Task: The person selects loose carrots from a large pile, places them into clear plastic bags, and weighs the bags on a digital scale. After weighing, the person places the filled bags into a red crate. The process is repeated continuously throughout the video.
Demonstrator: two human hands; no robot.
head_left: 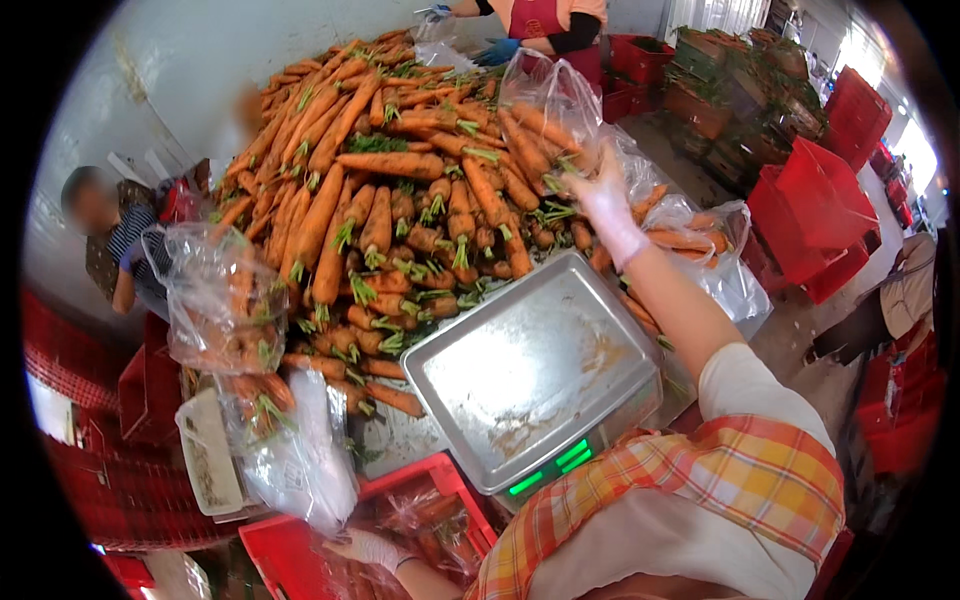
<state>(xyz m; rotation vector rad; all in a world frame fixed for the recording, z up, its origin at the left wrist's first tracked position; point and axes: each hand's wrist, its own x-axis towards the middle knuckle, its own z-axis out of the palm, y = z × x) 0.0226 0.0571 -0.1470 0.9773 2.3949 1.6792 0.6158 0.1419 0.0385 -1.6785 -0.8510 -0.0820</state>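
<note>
My right hand [612, 212], in a pale thin glove, reaches past the scale and closes on a clear plastic bag of carrots [540, 125] at the heap's right side. Some fingertips are hidden by plastic and carrot tops. My left hand [370, 548], also gloved, is low over a red crate [270, 550] holding bagged carrots [445, 530]. Its fingers are stretched out by the plastic. Between my arms stands a scale with a bare, wet metal tray [520, 365] and a lit green display [550, 468]. A big heap of orange carrots [375, 220] with short green tops lies beyond it.
Bagged carrots [225, 300] rest left of the heap, above a stack of clear bags [305, 450]. More bagged carrots [690, 240] lie right of my forearm. A co-worker in a red apron [535, 20] stands across; another person [135, 240] is left. Red crates [810, 215] stand right.
</note>
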